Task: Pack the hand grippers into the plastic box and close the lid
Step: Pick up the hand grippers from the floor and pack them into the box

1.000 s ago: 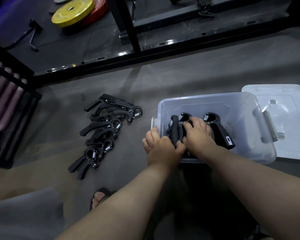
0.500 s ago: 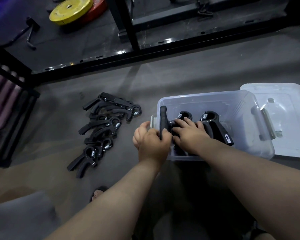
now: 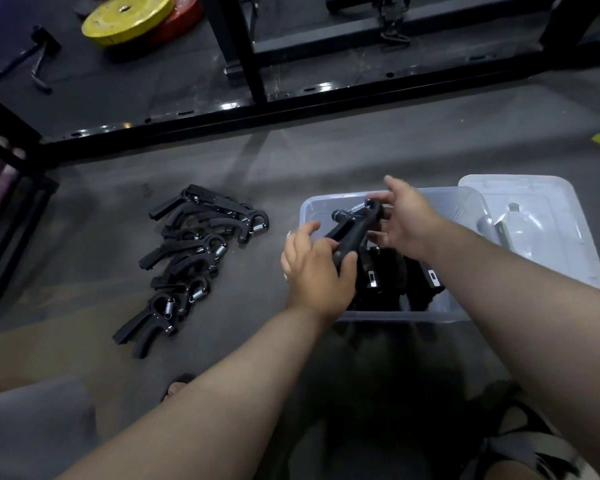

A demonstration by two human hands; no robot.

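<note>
Dark gym floor (image 3: 326,161) runs up to a black rack frame (image 3: 243,46) at the far edge. A clear plastic box (image 3: 465,216) stands open on the floor in front of the person, its lid (image 3: 551,216) lying flat just beside it on the right. A pile of hand grippers (image 3: 194,251) lies on the floor to the left of the box, well apart from it. A yellow weight plate (image 3: 129,17) overlaps a red weight plate (image 3: 184,15) far left. Over the box, 2 hands hold 1 hand gripper (image 3: 354,230): the left hand (image 3: 317,271) is curled round its handles, and the right hand (image 3: 409,216) holds its spring end between fingers and thumb. Below it, packed hand grippers (image 3: 388,282) lie inside the box.
</note>
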